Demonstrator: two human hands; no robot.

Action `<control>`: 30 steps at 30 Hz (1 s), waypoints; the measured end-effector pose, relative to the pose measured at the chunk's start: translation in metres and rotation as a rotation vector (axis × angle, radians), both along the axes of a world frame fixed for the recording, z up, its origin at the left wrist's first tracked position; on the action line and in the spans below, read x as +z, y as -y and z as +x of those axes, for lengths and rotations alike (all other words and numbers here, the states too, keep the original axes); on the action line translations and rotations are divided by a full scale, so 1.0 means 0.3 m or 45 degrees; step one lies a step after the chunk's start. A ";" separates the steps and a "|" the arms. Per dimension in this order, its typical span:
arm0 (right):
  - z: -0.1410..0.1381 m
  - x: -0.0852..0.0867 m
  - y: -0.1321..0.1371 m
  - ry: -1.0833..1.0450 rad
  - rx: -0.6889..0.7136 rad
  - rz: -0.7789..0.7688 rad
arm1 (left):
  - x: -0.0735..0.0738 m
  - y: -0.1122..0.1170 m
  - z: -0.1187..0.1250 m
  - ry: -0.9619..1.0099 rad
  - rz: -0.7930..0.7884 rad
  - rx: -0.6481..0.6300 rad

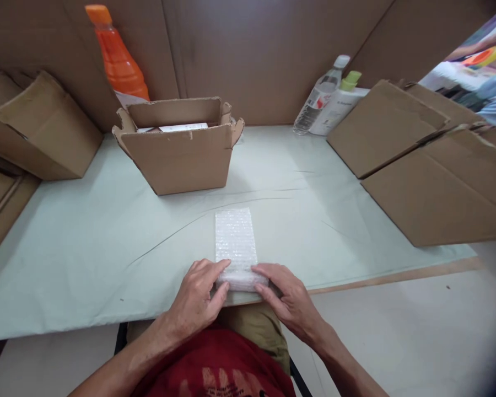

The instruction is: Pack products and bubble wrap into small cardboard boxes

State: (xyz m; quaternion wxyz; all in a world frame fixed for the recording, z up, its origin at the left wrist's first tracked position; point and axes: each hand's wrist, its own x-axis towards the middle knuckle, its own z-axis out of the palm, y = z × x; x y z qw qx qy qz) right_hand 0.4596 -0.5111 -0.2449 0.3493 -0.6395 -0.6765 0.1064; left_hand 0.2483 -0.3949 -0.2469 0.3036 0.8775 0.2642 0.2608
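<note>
A strip of white bubble wrap lies flat on the pale green table cover, running away from me. Its near end is rolled over something I cannot make out. My left hand pinches that rolled end from the left, thumb and fingers closed on it. My right hand presses on the same rolled end from the right, fingers curled over the wrap. Both hands sit at the table's near edge.
An open cardboard box with white items inside stands behind the wrap. An orange bottle is behind it. A clear water bottle and white bottle stand at back right. Cardboard boxes lie at left and right.
</note>
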 end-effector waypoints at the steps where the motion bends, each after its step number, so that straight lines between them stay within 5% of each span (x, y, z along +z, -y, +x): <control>1: -0.003 0.002 0.007 0.068 -0.052 0.065 | -0.003 -0.005 0.004 -0.035 0.027 0.042; 7: -0.017 -0.021 -0.022 0.375 0.050 0.111 | -0.021 -0.036 0.028 -0.138 0.254 0.172; 14: -0.017 -0.015 -0.059 0.093 0.072 0.010 | -0.013 -0.002 -0.034 0.085 0.089 -0.021; 19: -0.040 0.002 -0.033 0.254 -0.096 0.158 | -0.026 -0.035 -0.012 -0.023 0.079 0.135; 23: -0.060 -0.016 -0.070 0.464 0.029 0.139 | -0.029 -0.071 0.013 -0.131 0.113 0.230; 26: -0.059 -0.034 -0.119 0.413 0.059 0.118 | -0.023 -0.056 -0.008 -0.008 -0.171 0.287; 30: -0.066 -0.028 -0.151 0.067 -0.071 0.049 | -0.017 0.014 -0.043 0.328 -0.877 0.438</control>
